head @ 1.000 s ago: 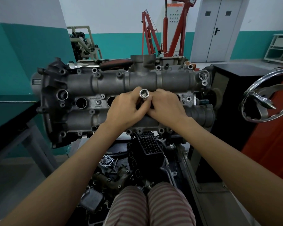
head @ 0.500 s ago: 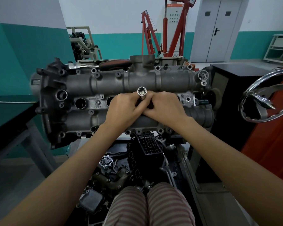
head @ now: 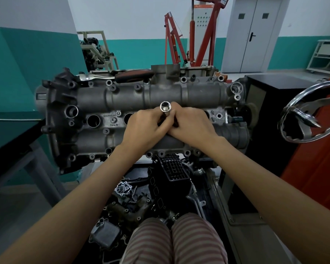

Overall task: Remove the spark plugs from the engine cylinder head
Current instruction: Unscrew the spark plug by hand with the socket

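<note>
Both grips clench the socket [head: 165, 108]: left hand [head: 145, 126] and right hand [head: 193, 124] hold it seated in the cylinder head [head: 160, 96], third plug well. Ratchet [head: 122, 77] next, I reckon.

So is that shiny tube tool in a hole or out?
In. The socket stands upright from the cylinder head, its lower end hidden between both hands.

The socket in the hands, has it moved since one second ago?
Yes, slightly. The socket now sits a little further from the person, up against the rear cam housing, no longer over the row of plug holes.
</note>
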Action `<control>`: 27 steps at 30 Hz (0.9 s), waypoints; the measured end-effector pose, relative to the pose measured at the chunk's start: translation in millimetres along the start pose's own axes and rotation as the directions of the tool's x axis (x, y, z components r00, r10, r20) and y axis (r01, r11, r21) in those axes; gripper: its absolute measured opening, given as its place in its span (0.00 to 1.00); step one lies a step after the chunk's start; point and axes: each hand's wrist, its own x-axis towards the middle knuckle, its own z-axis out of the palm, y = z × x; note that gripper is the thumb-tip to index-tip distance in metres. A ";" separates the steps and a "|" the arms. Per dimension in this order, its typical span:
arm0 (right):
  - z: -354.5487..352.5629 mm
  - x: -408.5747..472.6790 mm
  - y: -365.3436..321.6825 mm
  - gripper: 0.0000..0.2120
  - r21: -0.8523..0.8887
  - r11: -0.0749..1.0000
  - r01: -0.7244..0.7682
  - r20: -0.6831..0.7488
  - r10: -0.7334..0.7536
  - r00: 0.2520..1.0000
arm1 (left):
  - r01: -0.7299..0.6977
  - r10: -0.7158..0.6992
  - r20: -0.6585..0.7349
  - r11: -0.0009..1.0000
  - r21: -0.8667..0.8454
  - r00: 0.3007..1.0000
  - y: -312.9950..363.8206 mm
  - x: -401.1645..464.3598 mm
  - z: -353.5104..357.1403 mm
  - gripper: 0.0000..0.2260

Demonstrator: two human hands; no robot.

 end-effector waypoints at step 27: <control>-3.6 -0.9 -0.7 0.13 -0.065 0.995 0.073 0.032 -0.072 0.997 | -0.096 0.092 -0.055 0.992 -0.082 0.994 0.5 -1.6 -0.8 0.09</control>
